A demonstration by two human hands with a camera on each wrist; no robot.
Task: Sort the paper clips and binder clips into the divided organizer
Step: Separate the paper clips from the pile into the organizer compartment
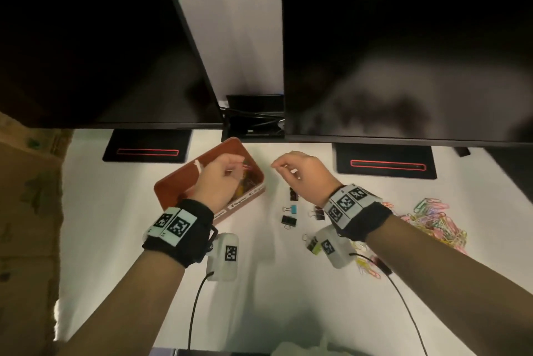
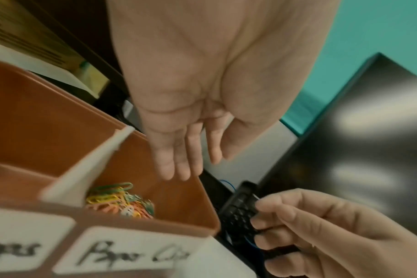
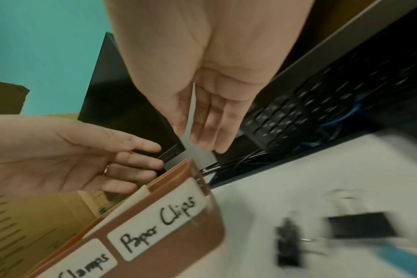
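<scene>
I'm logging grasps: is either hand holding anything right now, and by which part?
Nothing, as far as the views show. The left hand hangs open over the organizer's paper clip compartment. The right hand is loosely curled and looks empty.

Matt brown plastic organizer (image 2: 48, 116), paper labels (image 3: 160, 223) — glossy black monitors (image 1: 403, 53)

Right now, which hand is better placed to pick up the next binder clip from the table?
Right. The right hand hovers open just above the binder clips; the left hand is over the organizer.
</scene>
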